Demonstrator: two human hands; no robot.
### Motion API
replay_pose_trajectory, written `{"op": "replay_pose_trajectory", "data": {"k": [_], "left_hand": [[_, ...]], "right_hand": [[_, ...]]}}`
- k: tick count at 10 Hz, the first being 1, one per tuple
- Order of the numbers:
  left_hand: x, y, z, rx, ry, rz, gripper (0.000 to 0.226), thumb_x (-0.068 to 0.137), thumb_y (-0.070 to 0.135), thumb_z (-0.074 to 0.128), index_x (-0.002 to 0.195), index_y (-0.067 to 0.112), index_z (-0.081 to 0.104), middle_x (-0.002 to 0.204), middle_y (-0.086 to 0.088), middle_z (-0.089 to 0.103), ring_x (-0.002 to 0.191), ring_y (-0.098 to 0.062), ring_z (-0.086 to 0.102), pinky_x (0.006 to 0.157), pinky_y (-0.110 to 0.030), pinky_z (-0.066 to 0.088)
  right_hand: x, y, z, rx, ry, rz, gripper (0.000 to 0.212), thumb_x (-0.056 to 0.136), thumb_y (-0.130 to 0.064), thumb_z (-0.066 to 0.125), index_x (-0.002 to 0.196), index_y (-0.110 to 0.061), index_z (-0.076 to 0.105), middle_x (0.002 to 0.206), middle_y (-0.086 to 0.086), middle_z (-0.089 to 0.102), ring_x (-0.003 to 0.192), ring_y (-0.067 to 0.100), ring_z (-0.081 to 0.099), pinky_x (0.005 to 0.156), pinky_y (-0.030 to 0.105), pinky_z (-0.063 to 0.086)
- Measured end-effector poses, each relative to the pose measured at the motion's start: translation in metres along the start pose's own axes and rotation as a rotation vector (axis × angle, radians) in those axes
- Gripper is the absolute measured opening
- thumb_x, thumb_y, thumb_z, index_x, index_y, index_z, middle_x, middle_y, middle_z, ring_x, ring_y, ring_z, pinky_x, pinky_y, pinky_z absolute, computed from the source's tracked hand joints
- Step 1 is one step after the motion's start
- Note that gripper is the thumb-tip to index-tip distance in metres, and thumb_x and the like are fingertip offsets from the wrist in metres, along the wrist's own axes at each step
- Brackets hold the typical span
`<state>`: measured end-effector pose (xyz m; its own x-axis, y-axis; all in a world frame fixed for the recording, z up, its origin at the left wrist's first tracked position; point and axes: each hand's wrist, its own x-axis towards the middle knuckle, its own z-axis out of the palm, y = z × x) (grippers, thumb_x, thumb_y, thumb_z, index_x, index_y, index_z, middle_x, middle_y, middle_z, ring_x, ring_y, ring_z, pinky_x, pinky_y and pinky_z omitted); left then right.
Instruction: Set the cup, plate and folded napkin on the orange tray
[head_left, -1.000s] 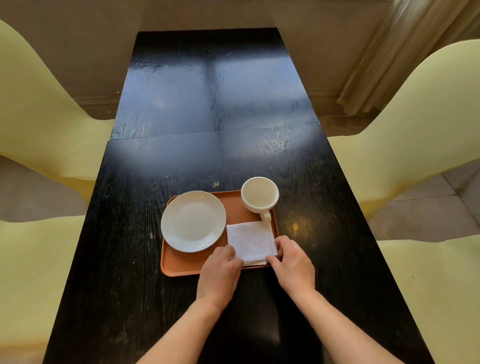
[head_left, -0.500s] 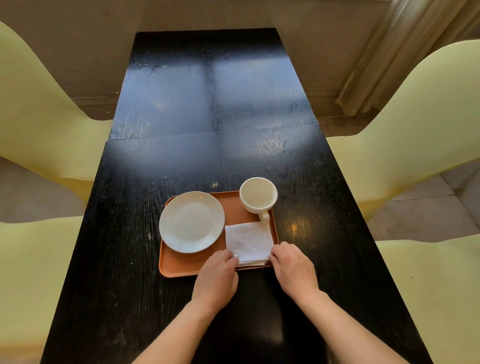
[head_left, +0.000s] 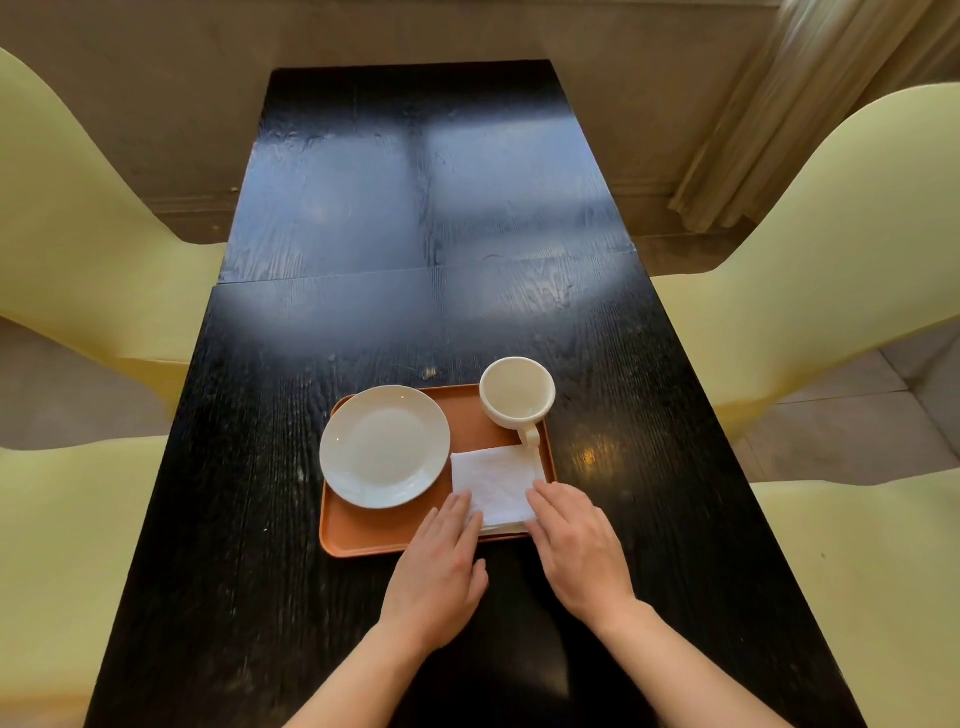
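Head view: orange tray (head_left: 379, 535) sits on the black table (head_left: 426, 208) near its front edge. Plate (head_left: 384, 446) lies on the tray's left half, overhanging the left rim slightly. Cup (head_left: 517, 392) stands upright at the tray's back right corner, handle toward the person. Napkin (head_left: 493, 486), folded, lies flat at the tray's front right corner, just beside the plate, touching the cup handle. Left hand (head_left: 441, 566) flat, fingers extended, fingertips on the napkin's front left corner, grasping nothing. Right hand (head_left: 576, 540) flat too, fingertips pressing the napkin's right edge, nothing gripped. Yellow chairs (head_left: 810, 249) flank both table sides.
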<state>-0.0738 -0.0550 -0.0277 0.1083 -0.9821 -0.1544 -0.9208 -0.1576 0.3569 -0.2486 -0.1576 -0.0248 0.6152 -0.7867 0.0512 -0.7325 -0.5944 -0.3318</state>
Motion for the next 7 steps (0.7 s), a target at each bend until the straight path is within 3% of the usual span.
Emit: {"op": "replay_pose_trajectory", "data": {"k": [1,2,3,5,7], "left_hand": [[-0.004,-0.003,0.004,0.015,-0.051,-0.013,0.069,0.096,0.049,0.027,0.157,0.022,0.011,0.167,-0.001,0.000,0.151,-0.010,-0.009,0.122,-0.032,-0.004],[-0.005,-0.005,0.006,0.044,-0.084,-0.016,0.072,0.094,0.054,0.020,0.157,0.023,0.004,0.167,0.001,-0.008,0.151,-0.009,-0.013,0.124,-0.034,-0.004],[-0.004,-0.004,0.005,0.024,-0.099,-0.033,0.071,0.096,0.054,0.023,0.157,0.024,0.003,0.167,0.002,-0.008,0.151,-0.010,-0.013,0.124,-0.034,-0.004],[0.000,0.003,-0.011,-0.015,-0.002,-0.141,0.066,0.098,0.044,0.034,0.157,0.021,0.011,0.167,-0.001,0.008,0.153,-0.014,0.000,0.123,-0.033,0.000],[0.000,0.011,-0.030,0.068,0.030,-0.204,0.063,0.098,0.041,0.033,0.156,0.020,0.018,0.166,-0.008,0.015,0.154,-0.025,0.004,0.126,-0.045,0.010]], "right_hand": [[-0.007,0.004,0.006,-0.047,-0.096,0.007,0.049,0.100,-0.034,0.061,0.145,-0.013,0.057,0.153,0.003,0.055,0.146,0.023,0.046,0.119,0.044,0.037],[-0.012,0.008,0.009,-0.084,-0.168,0.021,0.053,0.107,-0.043,0.041,0.155,-0.020,0.043,0.165,-0.006,0.037,0.156,0.018,0.023,0.126,0.040,0.011],[-0.009,0.006,0.005,-0.040,-0.208,0.075,0.053,0.108,-0.043,0.037,0.157,-0.024,0.038,0.167,-0.010,0.032,0.158,0.016,0.015,0.126,0.036,0.006],[0.005,-0.005,-0.014,0.071,-0.151,0.142,0.044,0.104,-0.034,0.054,0.146,-0.019,0.055,0.151,-0.002,0.056,0.144,0.016,0.044,0.121,0.039,0.037],[0.017,-0.014,-0.031,0.114,-0.084,0.191,0.042,0.098,-0.032,0.065,0.138,-0.020,0.061,0.137,-0.003,0.065,0.130,0.015,0.056,0.110,0.036,0.049]]}}
